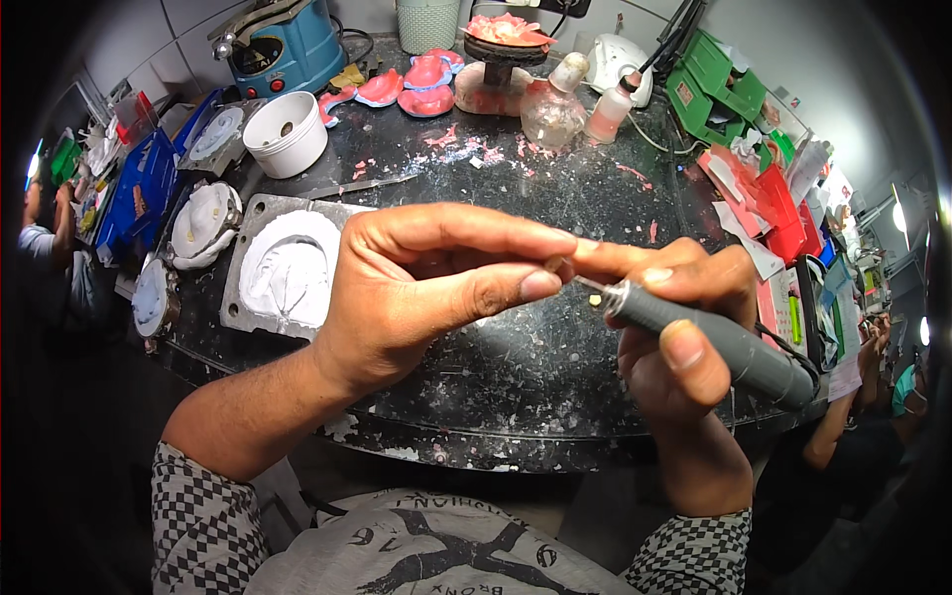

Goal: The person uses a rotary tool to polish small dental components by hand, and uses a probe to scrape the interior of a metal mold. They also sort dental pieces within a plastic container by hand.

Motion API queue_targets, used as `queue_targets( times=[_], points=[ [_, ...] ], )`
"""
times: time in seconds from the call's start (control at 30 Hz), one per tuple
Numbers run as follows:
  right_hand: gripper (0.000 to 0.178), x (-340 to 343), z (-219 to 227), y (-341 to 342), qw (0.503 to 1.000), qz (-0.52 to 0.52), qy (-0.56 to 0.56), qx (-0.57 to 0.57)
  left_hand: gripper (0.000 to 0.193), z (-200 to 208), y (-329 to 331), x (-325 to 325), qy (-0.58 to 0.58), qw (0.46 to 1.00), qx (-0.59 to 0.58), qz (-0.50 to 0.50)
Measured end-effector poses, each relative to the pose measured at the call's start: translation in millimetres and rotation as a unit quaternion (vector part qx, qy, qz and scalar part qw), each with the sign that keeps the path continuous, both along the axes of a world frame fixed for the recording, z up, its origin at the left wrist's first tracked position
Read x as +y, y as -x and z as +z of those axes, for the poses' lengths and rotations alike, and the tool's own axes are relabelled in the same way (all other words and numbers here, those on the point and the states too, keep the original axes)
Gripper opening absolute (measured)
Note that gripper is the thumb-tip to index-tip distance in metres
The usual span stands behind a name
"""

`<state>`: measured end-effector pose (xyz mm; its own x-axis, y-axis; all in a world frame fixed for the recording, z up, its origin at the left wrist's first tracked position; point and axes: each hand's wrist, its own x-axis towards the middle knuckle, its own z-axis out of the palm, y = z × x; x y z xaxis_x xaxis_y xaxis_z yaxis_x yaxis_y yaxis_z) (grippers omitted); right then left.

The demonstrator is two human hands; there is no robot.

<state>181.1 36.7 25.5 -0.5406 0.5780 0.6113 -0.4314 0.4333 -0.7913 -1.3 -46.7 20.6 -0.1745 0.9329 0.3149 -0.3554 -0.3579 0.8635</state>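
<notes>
My left hand (pixel 387 288) pinches a tiny pale piece (pixel 554 265) between thumb and forefinger; the fingers cover most of it, and it looks like a tooth. My right hand (pixel 729 280) is wrapped round a grey rotary handpiece (pixel 739 355), its thin metal bur pointing left at the pinched piece. Whether bur and piece touch, I cannot tell. The right forefinger reaches across to the left fingertips. Beside my left wrist lies a metal flask half (pixel 234 305) filled with white plaster (pixel 283 268), which has a curved hollow in it.
Beyond my hands are a knife (pixel 362 185), a white bowl (pixel 288 139), pink-and-blue moulded pieces (pixel 427 100), a glass burner (pixel 552 117) and a bottle (pixel 607 114). Plaster-filled flasks (pixel 203 226) stand left, a red bin (pixel 783 213) right. Other people (pixel 50 223) work at both sides.
</notes>
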Motion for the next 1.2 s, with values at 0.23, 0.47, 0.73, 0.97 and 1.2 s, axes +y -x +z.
queue_targets(
  times=[0.23, 0.47, 0.73, 0.97, 1.2],
  points=[
    [0.029, 1.8, -1.2, -4.7, 0.999, 0.018, -0.047, 0.006, 0.023, -6.7, 2.2, 6.8, -0.001, 0.999, -0.030, 0.041],
    [0.031, -7.5, -0.4, -4.9, 0.999, 0.011, 0.006, -0.038, 0.023, -8.2, 0.2, 5.4, 0.006, 0.999, -0.026, 0.041],
    [0.029, -7.1, 2.5, -5.3, 0.999, -0.002, -0.005, -0.035, 0.019, -6.4, 1.9, 1.3, 0.003, 1.000, -0.007, 0.009],
    [0.031, -4.1, -10.1, 0.8, 0.990, -0.055, -0.131, -0.022, 0.015, -8.2, -2.7, 3.4, -0.018, 0.998, -0.039, 0.035],
    [0.030, 0.8, -14.4, 2.9, 0.979, -0.054, -0.196, -0.013, 0.014, -9.8, -2.9, 3.2, 0.011, 0.995, -0.103, 0.001]
  ],
)
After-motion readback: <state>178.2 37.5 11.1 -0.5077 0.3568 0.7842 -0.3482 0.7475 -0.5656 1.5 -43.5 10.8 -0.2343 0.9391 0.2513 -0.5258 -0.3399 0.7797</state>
